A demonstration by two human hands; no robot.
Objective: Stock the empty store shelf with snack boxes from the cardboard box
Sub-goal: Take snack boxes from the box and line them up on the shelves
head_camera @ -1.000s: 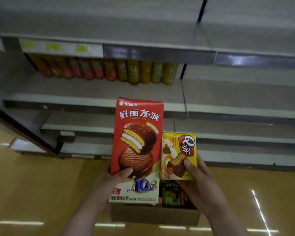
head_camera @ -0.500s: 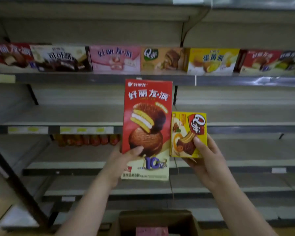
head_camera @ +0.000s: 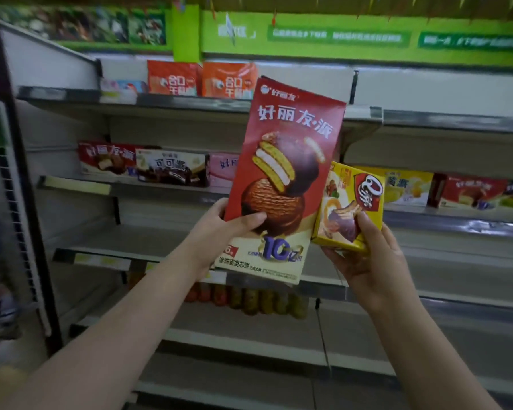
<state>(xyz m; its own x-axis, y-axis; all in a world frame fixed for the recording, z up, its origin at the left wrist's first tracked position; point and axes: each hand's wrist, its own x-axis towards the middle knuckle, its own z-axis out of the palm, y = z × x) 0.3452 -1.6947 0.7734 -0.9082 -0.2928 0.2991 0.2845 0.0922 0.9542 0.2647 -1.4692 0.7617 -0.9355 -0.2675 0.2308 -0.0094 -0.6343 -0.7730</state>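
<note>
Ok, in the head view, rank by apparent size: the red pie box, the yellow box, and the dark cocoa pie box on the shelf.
1. red pie box
2. yellow box
3. dark cocoa pie box

The last two look close, and the shelf box sits farther from the camera, so their true order is unsure.

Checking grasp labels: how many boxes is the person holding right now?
2. A tall red box gripped by the left hand, and a small yellow box beside it, gripped by the right hand. Nothing else shows in either hand.
</note>
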